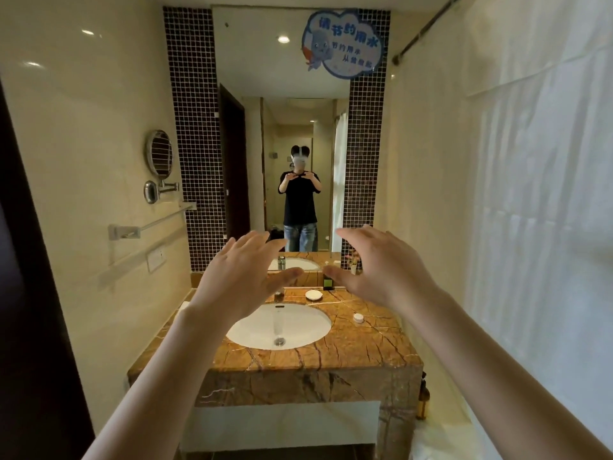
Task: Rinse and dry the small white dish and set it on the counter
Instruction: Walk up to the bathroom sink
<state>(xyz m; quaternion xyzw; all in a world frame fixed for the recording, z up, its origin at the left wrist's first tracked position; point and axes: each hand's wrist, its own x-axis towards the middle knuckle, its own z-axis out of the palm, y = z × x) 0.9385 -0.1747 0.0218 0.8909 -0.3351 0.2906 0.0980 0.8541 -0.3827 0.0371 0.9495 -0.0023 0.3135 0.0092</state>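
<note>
A small white dish (pixel 313 295) lies on the brown marble counter (pixel 365 343), behind the sink and to the right of the tap. The oval white sink (pixel 298 323) is set in the counter's middle, with a metal drain at its bottom. My left hand (pixel 238 280) is raised in the air in front of the sink, fingers spread, holding nothing. My right hand (pixel 381 270) hovers beside it at the same height, also spread and empty. Both hands are well above and short of the dish. The left hand hides most of the tap (pixel 278 296).
A small round white container (pixel 358 317) sits on the counter right of the sink. A dark box (pixel 328 281) and a little flower vase (pixel 353 262) stand at the back by the mirror (pixel 282 127). A towel rail (pixel 146 225) is on the left wall, a white curtain (pixel 530 194) on the right.
</note>
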